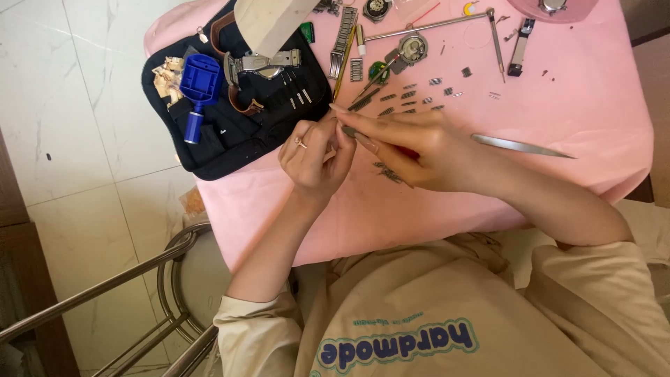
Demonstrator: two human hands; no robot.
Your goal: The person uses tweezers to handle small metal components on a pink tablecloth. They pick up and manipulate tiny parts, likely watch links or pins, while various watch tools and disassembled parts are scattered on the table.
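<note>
2 hands meet over the pink tablecloth (433, 209), pinching 1 small dark metal piece (348, 130), probably a watch band link, though it is too small to tell for sure. left hand (314, 157): fingers curled and pressed together on the near side of the piece, a ring on 1 finger. right hand (412, 150): thumb and forefinger closed on the same piece from the far side, long nails pointing toward the case; steel tweezers (520, 146) stick out from behind this hand, tips aimed to the right, and how they are held is hidden. the piece sits in the air between both sets of fingertips, just above the cloth and near the right edge of the black tool case (230, 126).

beyond the hands, on the cloth: several loose band links (419, 94) scattered in rows, a green-handled tool (377, 72), a round watch case (413, 47), a metal watch band strip (342, 42), a long thin metal rod (426, 26).

in the open black case: a blue band-link remover (199, 87), a watch with brown strap (262, 66), small pins.

left of the table: a metal stool frame (167, 265) on white tile floor (77, 105). below: beige sleeves.
</note>
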